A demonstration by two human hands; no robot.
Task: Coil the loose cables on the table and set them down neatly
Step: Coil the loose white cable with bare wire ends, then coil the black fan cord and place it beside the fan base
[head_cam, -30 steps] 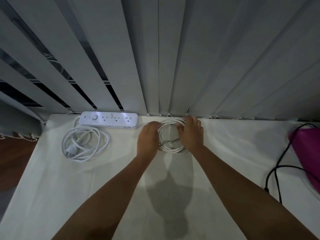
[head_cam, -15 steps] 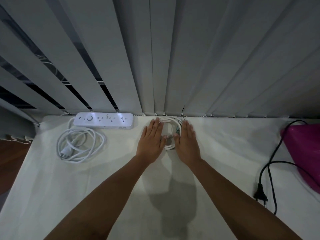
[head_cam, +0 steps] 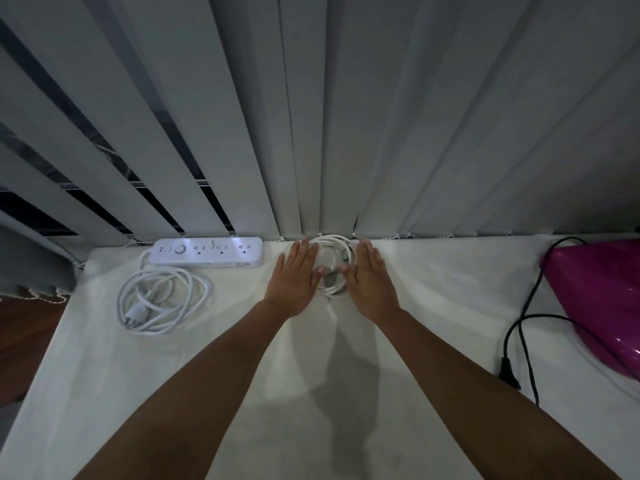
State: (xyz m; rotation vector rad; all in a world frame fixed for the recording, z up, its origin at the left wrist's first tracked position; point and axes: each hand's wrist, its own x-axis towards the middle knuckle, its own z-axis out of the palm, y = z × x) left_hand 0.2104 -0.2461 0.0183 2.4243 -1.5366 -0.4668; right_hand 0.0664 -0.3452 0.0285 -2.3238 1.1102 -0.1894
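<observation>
The fingers (head_cam: 304,252) of the left hand (head_cam: 294,282) are straight and flat, spread a little, and they hold nothing. The fingers (head_cam: 367,254) of the right hand (head_cam: 372,285) are the same, flat and not closed on anything. The two hands lie palm down on each side of a small white cable coil (head_cam: 334,268), and their inner edges touch it or press on its loops. The coil sits at the far edge of the bench (head_cam: 242,358), close to the grey blinds (head_cam: 346,116). It looks like the hands are patting the coil flat so it stays round and tidy. To do this well, press down softly and evenly with both hands, so no loop pops out, then lift the hands straight up and slowly. If one hand drags sideways, the loops may slide apart. To the left is a white power strip (head_cam: 207,255), and its own cord (head_cam: 162,299) already lies in a loose coil just in front of it. Far to the right a black cable (head_cam: 523,327) lies loose with its plug (head_cam: 509,372) on the bench, beside a shiny purple thing (head_cam: 602,296). I think that black cable needs coiling next.
</observation>
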